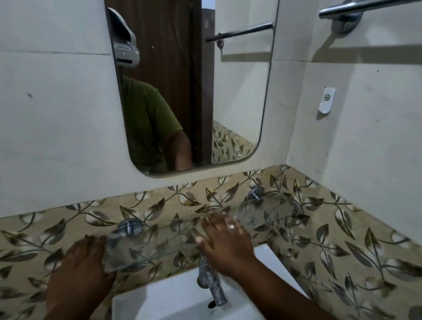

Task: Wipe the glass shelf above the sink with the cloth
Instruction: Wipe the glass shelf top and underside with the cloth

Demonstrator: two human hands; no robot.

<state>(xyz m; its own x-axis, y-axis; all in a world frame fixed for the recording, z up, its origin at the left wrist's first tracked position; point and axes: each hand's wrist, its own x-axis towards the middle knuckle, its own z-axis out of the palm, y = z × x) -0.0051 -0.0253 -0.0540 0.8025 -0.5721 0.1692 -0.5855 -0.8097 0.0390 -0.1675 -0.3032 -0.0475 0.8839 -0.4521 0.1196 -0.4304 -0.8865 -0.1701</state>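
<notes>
The glass shelf (pixel 195 228) sits above the sink (pixel 177 315); the left hand (pixel 84 258) grips its left end, apparently steadying it, while the right hand (pixel 225 240) presses flat mid-shelf, fingers spread, with no cloth discernible.

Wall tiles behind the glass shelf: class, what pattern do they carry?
A leaf-and-vine pattern, grey-brown on beige, on the wall tiles; the head view shows it.
</notes>
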